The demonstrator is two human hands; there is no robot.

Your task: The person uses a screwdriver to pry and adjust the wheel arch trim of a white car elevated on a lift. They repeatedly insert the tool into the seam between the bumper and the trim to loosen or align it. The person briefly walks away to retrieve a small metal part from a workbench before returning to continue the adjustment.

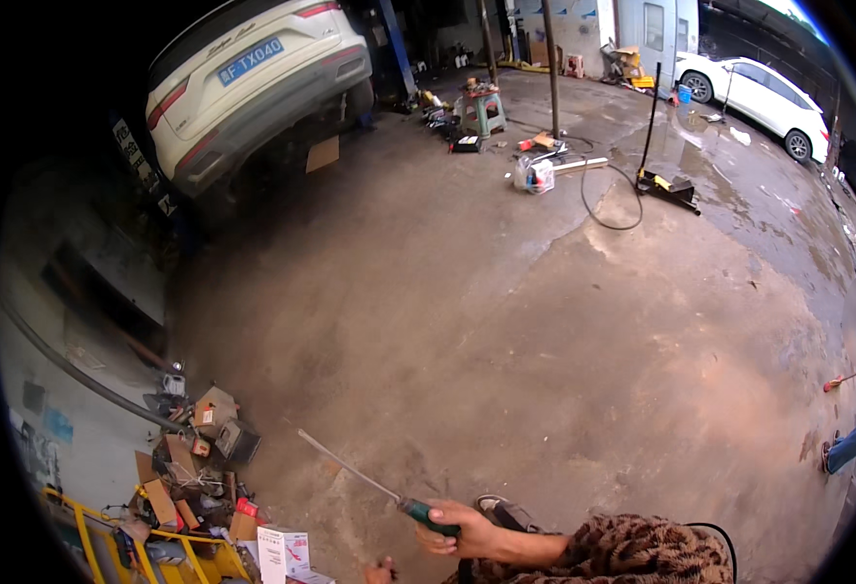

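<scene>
- While we look down across the concrete floor [506,321] of a garage, our right hand [457,530] sits low in the view, fingers wrapped tight around the green handle of a long screwdriver [374,482].
- We see the screwdriver's thin metal shaft run up and to the left from that fist, slanting over the floor with its tip in the air, clear of everything.
- Our right forearm, in a brown patterned sleeve [642,555], comes in from the lower right edge and lies almost level, the knuckles turned toward the left.
- Our left hand [381,570] only just shows at the bottom edge, below and left of the handle; we cannot tell whether it is open or closed, and it does not touch the tool.
- We note a shoe [506,511] just behind the right wrist.
- To the lower left, a heap of cardboard boxes [204,457] and scrap lies beside a yellow rack [107,545], near the screwdriver's tip but apart from it.
- Far off at the top, a white car [253,78] stands raised, and a floor jack [666,185] rests on the wet concrete.
</scene>
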